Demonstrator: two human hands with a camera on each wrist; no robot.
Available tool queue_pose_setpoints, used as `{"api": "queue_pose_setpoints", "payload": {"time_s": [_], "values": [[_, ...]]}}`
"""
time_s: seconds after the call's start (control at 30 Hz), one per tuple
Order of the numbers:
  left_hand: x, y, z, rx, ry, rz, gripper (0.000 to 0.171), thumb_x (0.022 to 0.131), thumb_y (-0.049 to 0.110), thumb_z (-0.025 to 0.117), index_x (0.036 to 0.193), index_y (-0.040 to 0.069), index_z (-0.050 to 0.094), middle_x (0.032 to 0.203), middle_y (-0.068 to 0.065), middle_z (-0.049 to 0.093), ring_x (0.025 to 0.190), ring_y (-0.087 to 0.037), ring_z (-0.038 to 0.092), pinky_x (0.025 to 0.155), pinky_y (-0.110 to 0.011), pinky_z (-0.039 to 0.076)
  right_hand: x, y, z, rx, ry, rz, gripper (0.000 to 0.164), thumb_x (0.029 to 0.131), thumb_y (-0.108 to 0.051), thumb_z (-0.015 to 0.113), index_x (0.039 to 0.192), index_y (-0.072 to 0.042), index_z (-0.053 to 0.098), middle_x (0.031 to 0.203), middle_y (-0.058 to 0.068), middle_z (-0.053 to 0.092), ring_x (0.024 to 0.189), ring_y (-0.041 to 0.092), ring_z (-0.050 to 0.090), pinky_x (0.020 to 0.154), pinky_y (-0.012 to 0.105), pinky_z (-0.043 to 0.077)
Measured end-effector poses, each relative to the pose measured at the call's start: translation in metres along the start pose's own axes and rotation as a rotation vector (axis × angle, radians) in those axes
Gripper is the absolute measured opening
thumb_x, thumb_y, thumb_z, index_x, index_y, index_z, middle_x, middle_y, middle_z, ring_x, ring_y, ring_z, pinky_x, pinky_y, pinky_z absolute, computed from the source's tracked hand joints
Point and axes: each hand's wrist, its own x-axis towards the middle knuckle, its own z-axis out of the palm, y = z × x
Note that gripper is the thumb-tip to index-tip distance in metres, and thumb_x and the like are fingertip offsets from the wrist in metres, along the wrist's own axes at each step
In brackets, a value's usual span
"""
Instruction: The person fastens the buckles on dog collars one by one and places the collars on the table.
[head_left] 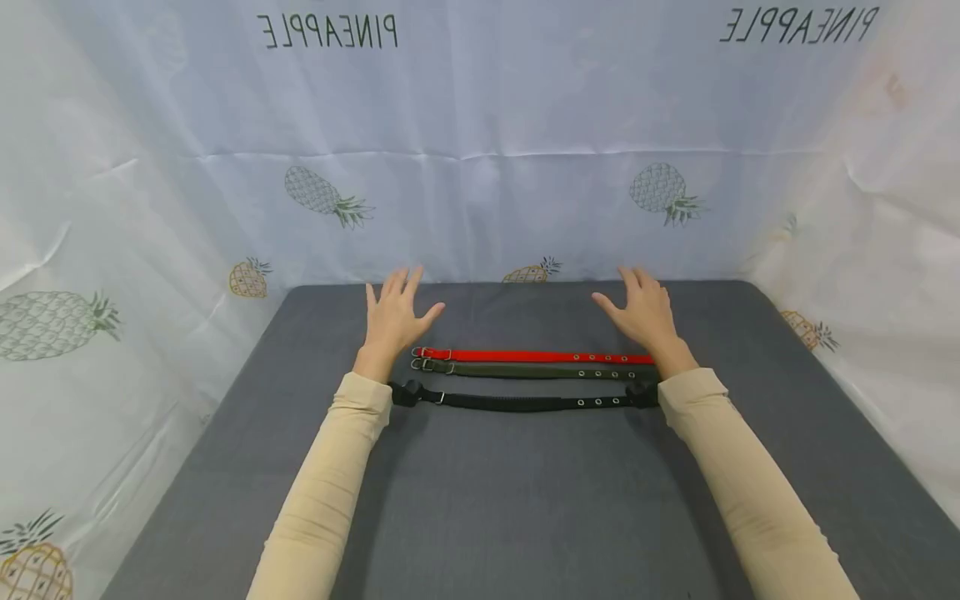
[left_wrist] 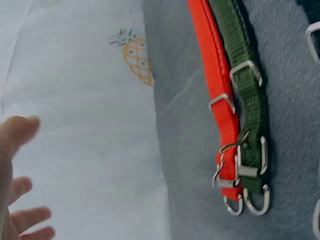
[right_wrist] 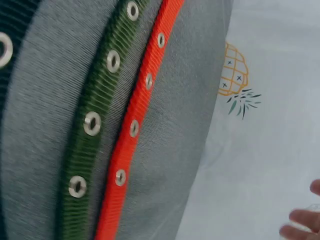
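Three flat collars with metal eyelets lie side by side across the table: a red collar (head_left: 517, 356) farthest off, a dark green collar (head_left: 517, 371) close beside it, and a black collar (head_left: 517, 404) nearest me. Buckles and D-rings of the red and green ones show at their left ends. My left hand (head_left: 395, 317), fingers spread, is held beyond the buckle ends and touches nothing. Likewise my right hand (head_left: 643, 312) hovers past the eyelet ends, thumb pointing inward. My right wrist hides the tip of the red collar. Only fingertips of each hand appear in the wrist views.
A grey cloth-covered table (head_left: 517, 500) carries the collars. Behind it and at both sides hangs a white curtain (head_left: 480, 217) printed with pineapples. Small black wrist cameras sit under both wrists, overlapping the ends of the black collar in the head view.
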Motion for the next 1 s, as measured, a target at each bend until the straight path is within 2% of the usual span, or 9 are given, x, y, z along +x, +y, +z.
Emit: {"api": "queue_pose_setpoints", "payload": {"time_s": [0.1, 0.23, 0.4, 0.63, 0.8, 1.0], "values": [[-0.007, 0.002, 0.002, -0.074, -0.014, 0.043, 0.067, 0.096, 0.047, 0.054, 0.150, 0.013, 0.035, 0.157, -0.015, 0.031, 0.146, -0.035, 0.028, 0.120, -0.062, 0.015, -0.008, 0.006, 0.002, 0.077, -0.004, -0.023, 0.074, 0.098, -0.048, 0.050, 0.151, -0.002, 0.026, 0.154, 0.030, 0.025, 0.141, 0.050, 0.024, 0.113, 0.067, 0.024], [-0.015, 0.002, 0.005, -0.176, -0.052, 0.085, 0.056, 0.096, 0.036, 0.059, 0.143, 0.007, 0.046, 0.151, -0.017, 0.040, 0.142, -0.036, 0.035, 0.118, -0.057, 0.026, -0.018, 0.014, 0.005, 0.160, -0.001, -0.045, 0.066, 0.098, -0.040, 0.053, 0.145, 0.003, 0.035, 0.147, 0.030, 0.035, 0.137, 0.048, 0.031, 0.111, 0.065, 0.028], [-0.024, -0.002, 0.011, -0.257, -0.121, 0.081, 0.050, 0.096, 0.029, 0.059, 0.140, 0.007, 0.049, 0.148, -0.018, 0.045, 0.140, -0.038, 0.038, 0.115, -0.055, 0.032, -0.029, 0.021, 0.013, 0.237, -0.012, -0.071, 0.060, 0.098, -0.034, 0.056, 0.141, 0.005, 0.041, 0.140, 0.030, 0.045, 0.129, 0.046, 0.042, 0.108, 0.062, 0.035], [-0.034, -0.010, 0.018, -0.391, -0.199, 0.088, 0.044, 0.096, 0.022, 0.059, 0.136, 0.004, 0.053, 0.143, -0.021, 0.050, 0.136, -0.040, 0.042, 0.112, -0.055, 0.037, -0.036, 0.036, 0.019, 0.299, -0.107, -0.069, 0.051, 0.096, -0.025, 0.060, 0.133, 0.008, 0.050, 0.134, 0.032, 0.052, 0.123, 0.046, 0.049, 0.104, 0.059, 0.041], [-0.037, -0.018, 0.028, -0.410, -0.231, 0.070, 0.041, 0.095, 0.019, 0.061, 0.133, 0.002, 0.057, 0.139, -0.021, 0.055, 0.130, -0.039, 0.049, 0.107, -0.054, 0.042, -0.040, 0.051, 0.022, 0.317, -0.191, -0.026, 0.049, 0.094, -0.022, 0.063, 0.130, 0.009, 0.052, 0.132, 0.034, 0.053, 0.121, 0.047, 0.051, 0.100, 0.058, 0.044], [-0.034, -0.027, 0.044, -0.415, -0.238, 0.068, 0.037, 0.095, 0.018, 0.062, 0.128, 0.002, 0.061, 0.133, -0.020, 0.060, 0.124, -0.037, 0.054, 0.102, -0.052, 0.047, -0.041, 0.073, 0.029, 0.338, -0.220, 0.035, 0.048, 0.093, -0.021, 0.065, 0.128, 0.009, 0.055, 0.130, 0.033, 0.055, 0.119, 0.046, 0.052, 0.100, 0.057, 0.045]]}}
